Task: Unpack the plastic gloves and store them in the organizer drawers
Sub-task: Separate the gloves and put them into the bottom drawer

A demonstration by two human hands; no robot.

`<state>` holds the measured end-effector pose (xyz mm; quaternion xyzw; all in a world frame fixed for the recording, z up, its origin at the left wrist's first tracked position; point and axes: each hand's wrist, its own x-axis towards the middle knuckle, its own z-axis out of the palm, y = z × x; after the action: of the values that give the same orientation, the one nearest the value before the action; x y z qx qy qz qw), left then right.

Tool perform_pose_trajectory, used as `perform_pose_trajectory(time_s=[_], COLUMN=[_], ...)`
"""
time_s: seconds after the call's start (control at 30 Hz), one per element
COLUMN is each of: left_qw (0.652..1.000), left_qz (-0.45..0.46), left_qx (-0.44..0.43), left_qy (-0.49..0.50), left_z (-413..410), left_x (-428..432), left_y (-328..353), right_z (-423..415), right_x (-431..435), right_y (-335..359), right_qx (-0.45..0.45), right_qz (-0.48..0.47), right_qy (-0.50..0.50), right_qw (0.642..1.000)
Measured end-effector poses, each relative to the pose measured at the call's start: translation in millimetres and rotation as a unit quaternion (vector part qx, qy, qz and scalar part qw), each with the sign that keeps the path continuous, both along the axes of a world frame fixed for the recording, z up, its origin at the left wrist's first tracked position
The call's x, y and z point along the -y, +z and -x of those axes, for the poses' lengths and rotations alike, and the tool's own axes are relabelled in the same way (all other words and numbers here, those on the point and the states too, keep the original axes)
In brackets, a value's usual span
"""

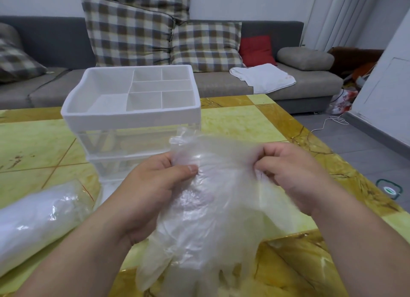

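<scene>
Fingers point(188, 169) of the left hand point(153, 185) are curled, with the thumb pressed over the upper edge of a thin, transparent, crinkled plastic glove point(210, 219), pinching it at centre frame. The right hand point(295, 174) pinches the same edge further right, its fingertips point(264, 163) bent in on the film. The glove hangs between both hands, its finger ends towards the bottom of the frame.

Writing: a small green-rimmed emblem point(389, 189) at the right edge is too small to read.

A white plastic organizer point(131, 114), with a partitioned top tray over clear drawers, stands on the yellow marble-patterned table point(244, 119) just behind the hands. A clear plastic bag point(33, 221) with whitish contents lies on the table at lower left. A grey sofa point(221, 83) with checked cushions point(126, 35) crosses the upper frame.
</scene>
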<state>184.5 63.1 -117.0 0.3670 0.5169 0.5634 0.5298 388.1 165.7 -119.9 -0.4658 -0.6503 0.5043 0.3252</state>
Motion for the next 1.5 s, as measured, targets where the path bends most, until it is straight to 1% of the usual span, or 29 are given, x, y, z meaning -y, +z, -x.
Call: perform_pose_trajectory(time_s=[0.1, 0.17, 0.2, 0.37, 0.53, 0.6, 0.7, 0.83, 1.0, 1.17, 1.37, 1.43, 1.5], left_qw=[1.000, 1.000, 1.000, 0.999, 0.999, 0.999, 0.997, 0.994, 0.993, 0.994, 0.991, 0.993, 0.995], left_qz=[-0.002, -0.004, -0.004, 0.002, -0.004, -0.003, -0.002, -0.014, -0.018, -0.020, -0.004, -0.010, -0.028], left_qx=[0.012, 0.015, 0.015, 0.017, 0.010, -0.006, -0.057, -0.099, -0.118, -0.107, -0.132, -0.109, -0.091], left_qy=[0.011, 0.012, 0.005, -0.038, -0.034, -0.035, -0.050, -0.035, 0.020, 0.027, 0.037, 0.045, 0.016], left_z=[1, 1, 2, 3, 4, 3, 2, 5, 2, -5, -5, -6, -9], left_x=[0, 1, 1, -1, -4, -4, -2, -5, -7, -8, -7, -7, -4], left_y=[0, 0, -1, -6, -12, -13, -14, -18, -21, -18, -22, -24, -20], right_z=[-5, -5, -4, 5, 6, 7, 7, 6, 7, 9, 9, 9, 10], right_x=[2, 4, 6, 10, 10, 10, 10, 10, 12, 13, 12, 12, 11], right_y=[5, 4, 3, 1, 6, 5, 5, 5, 4, 2, 1, -1, -3], right_qx=[-0.076, -0.080, -0.077, -0.104, -0.122, -0.130, -0.136, -0.130, -0.099, -0.099, -0.090, -0.079, -0.066], right_qz=[0.046, 0.057, 0.058, 0.072, 0.103, 0.116, 0.122, 0.119, 0.108, 0.103, 0.103, 0.095, 0.092], right_qy=[0.064, 0.098, 0.098, 0.011, -0.033, -0.051, -0.060, -0.042, -0.008, -0.015, -0.004, 0.005, 0.008], right_qw=[0.994, 0.990, 0.991, 0.992, 0.987, 0.984, 0.981, 0.983, 0.989, 0.990, 0.991, 0.992, 0.993])
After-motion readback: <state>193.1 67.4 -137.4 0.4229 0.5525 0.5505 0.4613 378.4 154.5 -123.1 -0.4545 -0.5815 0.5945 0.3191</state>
